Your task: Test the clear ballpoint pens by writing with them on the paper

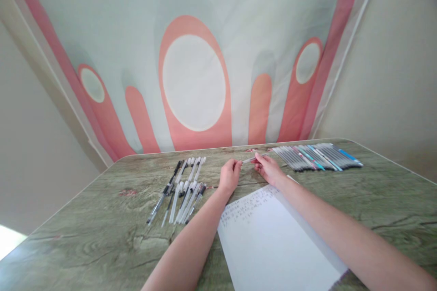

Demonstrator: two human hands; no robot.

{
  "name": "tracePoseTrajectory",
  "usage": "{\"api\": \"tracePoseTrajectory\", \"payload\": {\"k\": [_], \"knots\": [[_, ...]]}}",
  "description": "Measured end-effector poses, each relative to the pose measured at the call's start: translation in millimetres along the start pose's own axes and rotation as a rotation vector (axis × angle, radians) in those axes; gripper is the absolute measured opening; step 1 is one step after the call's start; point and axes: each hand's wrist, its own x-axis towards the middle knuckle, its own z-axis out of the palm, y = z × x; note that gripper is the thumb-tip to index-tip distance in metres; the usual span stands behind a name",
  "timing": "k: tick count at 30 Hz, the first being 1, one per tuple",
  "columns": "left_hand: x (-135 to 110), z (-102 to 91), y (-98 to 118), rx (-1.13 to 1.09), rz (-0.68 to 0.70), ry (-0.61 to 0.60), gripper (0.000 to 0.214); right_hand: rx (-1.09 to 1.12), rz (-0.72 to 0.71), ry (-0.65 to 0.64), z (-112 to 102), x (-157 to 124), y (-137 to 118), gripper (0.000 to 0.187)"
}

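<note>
One white paper sheet [273,245] is lying nearest, its near edge running partly out of view, its handwriting illegible. Beyond, clear and black plastic pens [174,202] are lying at left on the green-brown wood-grain counter [85,223], possibly finished. Left hand [230,175] and right hand [268,170] are clamping fingers on a slim translucent rod [248,161], hiding its left end; grey-and-coloured slender sticks [309,158] at far right are lying untouched, apparently remaining.

On the grey-green wood-grain worktop [95,236], slim clear-and-black plastic pens [186,203] lie centre-left; a white rectangular paper sheet [269,241], lower centre; thin grey plastic sticks [316,158], centre-right, behind the sheet.
</note>
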Motion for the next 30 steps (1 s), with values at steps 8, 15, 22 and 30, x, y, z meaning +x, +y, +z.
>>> {"api": "tracePoseTrajectory", "payload": {"k": [8,15,22,30], "knots": [[4.3,-0.7,-5.2,-0.039,-0.110,0.138,0.036,-0.482,-0.414,0.086,8.8,-13.2,-0.9,0.027],[1.2,-0.8,4.0,-0.062,-0.018,0.036,0.036,-0.766,-0.490,-0.031,9.8,-17.0,0.3,0.036],[-8.4,-4.2,25.7,-0.009,0.092,-0.369,0.043,-0.584,-0.520,0.192,3.4,-10.2,-4.3,0.031],[-16.0,-10.1,28.0,0.182,0.247,-0.616,0.097,-0.467,-0.506,0.233,2.5,-10.9,-28.4,0.050]]}}
